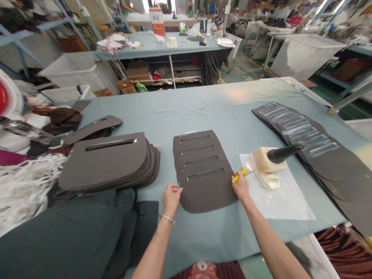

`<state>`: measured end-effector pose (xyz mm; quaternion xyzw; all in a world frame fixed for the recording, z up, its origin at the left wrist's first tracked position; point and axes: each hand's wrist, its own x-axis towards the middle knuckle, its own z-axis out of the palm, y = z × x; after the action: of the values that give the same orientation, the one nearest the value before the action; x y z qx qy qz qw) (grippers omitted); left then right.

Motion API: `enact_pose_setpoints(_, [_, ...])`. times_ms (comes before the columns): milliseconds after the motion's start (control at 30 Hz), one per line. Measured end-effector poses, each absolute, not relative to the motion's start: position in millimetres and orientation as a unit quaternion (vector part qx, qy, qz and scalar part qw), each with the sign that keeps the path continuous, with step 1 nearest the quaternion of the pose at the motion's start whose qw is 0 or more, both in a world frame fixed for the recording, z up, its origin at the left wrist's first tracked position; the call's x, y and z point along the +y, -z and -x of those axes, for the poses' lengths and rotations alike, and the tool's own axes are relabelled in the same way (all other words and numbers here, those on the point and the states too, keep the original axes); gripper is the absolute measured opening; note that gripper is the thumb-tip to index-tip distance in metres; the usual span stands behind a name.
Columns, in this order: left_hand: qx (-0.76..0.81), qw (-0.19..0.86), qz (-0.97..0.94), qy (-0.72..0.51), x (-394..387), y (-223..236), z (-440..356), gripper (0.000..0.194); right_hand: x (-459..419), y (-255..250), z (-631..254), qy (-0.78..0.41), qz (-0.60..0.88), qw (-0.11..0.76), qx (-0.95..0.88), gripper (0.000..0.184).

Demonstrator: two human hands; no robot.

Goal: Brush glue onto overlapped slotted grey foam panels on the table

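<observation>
In front of me lie several overlapping dark grey panels point(209, 195), fanned so that each one's slot shows, with a shiny edge around the slots. My left hand point(171, 197) is closed in a pinch at the left edge of the nearest panel. My right hand point(241, 186) grips a small brush point(243, 173) by its yellow handle, its whitish bristles pointing away to the right. That hand also touches the panel's right edge. Just beyond the brush, a cream-coloured container point(263, 159) with a black spout-like piece point(283, 153) sits on a white sheet point(290, 197).
A thick stack of slotted grey panels point(107, 161) stands to the left. More fanned panels point(322, 147) with glossy strips run down the right side. Dark fabric point(66, 232) and white cords point(29, 182) fill the left front. Another worktable point(186, 48) stands behind.
</observation>
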<state>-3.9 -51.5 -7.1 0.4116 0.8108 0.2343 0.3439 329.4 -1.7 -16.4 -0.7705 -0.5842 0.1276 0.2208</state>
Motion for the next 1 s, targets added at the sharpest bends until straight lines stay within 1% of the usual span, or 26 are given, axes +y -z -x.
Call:
enact_pose_setpoints(333, [0.817, 0.328, -0.420, -0.219, -50.4, 8.1, 2.2, 0.024, -0.4, 14.0, -327.9, -0.116, 0.779, 0.177, -0.590, 0.009])
enact_pose_setpoints(433, [0.817, 0.318, -0.430, -0.216, -51.3, 7.0, 1.5, 0.025, -0.4, 7.4, -322.9, -0.092, 0.785, 0.129, -0.598, 0.009])
enact_pose_setpoints(567, [0.816, 0.307, -0.440, -0.214, -51.4, 5.2, -0.4, 0.022, -2.1, -1.5, -315.2, -0.048, 0.799, 0.060, -0.596, 0.013])
enact_pose_setpoints(667, [0.817, 0.307, -0.440, -0.212, -51.4, 3.1, -1.0, 0.018, -4.4, -5.8, -313.0, -0.039, 0.805, 0.042, -0.590, 0.014])
enact_pose_setpoints(767, [0.821, 0.303, -0.436, -0.209, -52.6, -0.3, -0.6, 0.015, -6.3, -8.9, -313.3, -0.051, 0.801, 0.026, -0.596, 0.012])
enact_pose_setpoints(900, [0.826, 0.298, -0.430, -0.209, -55.1, -4.2, -1.7, 0.012, -7.7, -11.2, -312.8, -0.057, 0.788, 0.007, -0.613, 0.022])
enact_pose_setpoints(1000, [0.826, 0.294, -0.432, -0.211, -54.3, -6.2, -4.5, 0.011, -7.5, -10.4, -311.2, -0.048, 0.782, 0.001, -0.621, 0.023])
